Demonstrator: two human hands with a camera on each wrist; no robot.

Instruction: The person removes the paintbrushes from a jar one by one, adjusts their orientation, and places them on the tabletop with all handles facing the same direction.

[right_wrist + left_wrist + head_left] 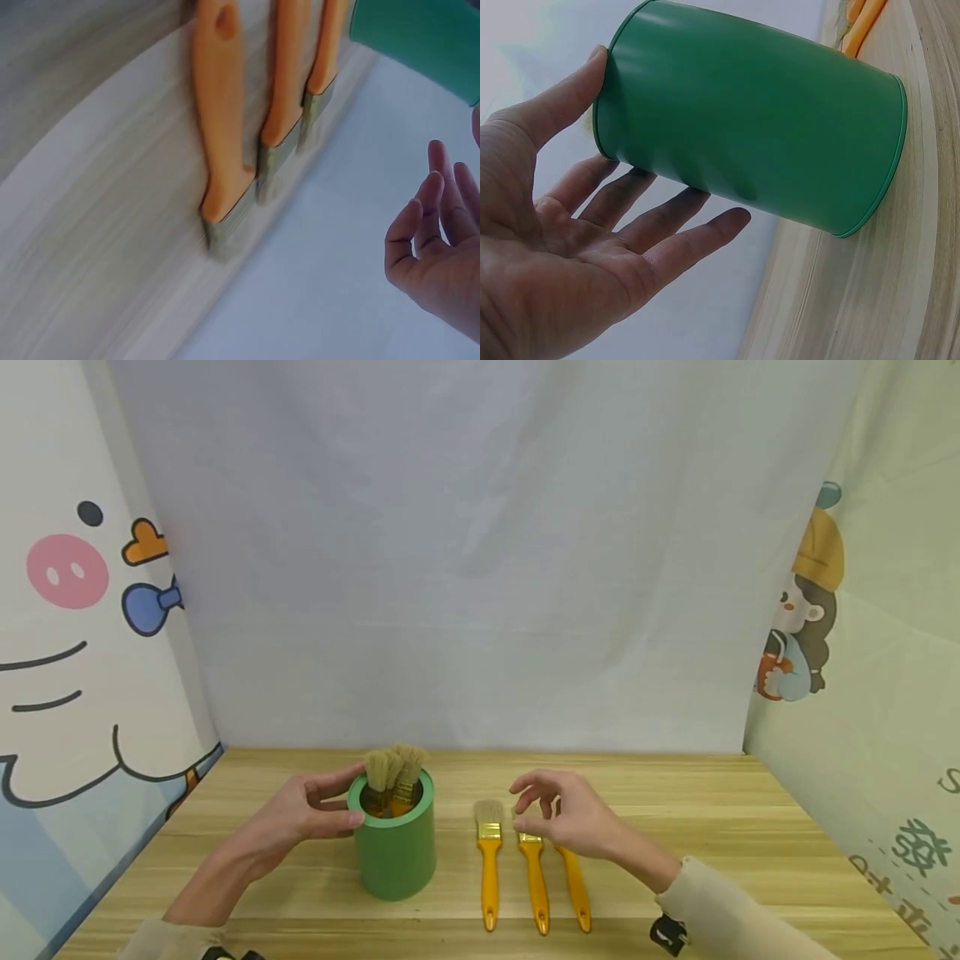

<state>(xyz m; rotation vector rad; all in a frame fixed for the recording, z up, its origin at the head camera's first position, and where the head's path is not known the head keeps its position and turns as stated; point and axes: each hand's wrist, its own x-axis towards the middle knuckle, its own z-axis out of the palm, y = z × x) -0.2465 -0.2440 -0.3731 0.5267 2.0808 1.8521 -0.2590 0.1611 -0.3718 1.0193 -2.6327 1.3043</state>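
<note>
White cloth with cartoon prints (90, 647) hangs at the far left of the frame. At lower left, the left hand (306, 808) holds a green cylindrical pot (397, 860) by its upper left side, thumb at the front of the rim and fingers towards the back. The pot stands upright on the wood-grain counter (675, 818), left of the lower centre; several paintbrushes (377, 771) stand in it, bristles up.

Right of the pot, three yellow-handled brushes lie on the counter, bristles towards the back: a left brush (490, 868), a middle brush (536, 881) and a right brush (576, 893), whose bristle end is hidden by the right hand (576, 817) in the head view. That hand hangs over the middle and right brushes, fingers loosely bent, a narrow gap between thumb and forefinger, gripping nothing.

The step in hand looks like gathering brushes into the pot while the left hand steadies it. The next move seems to call for lowering the right hand's fingertips and pinching one brush, without nudging its close neighbours.
</note>
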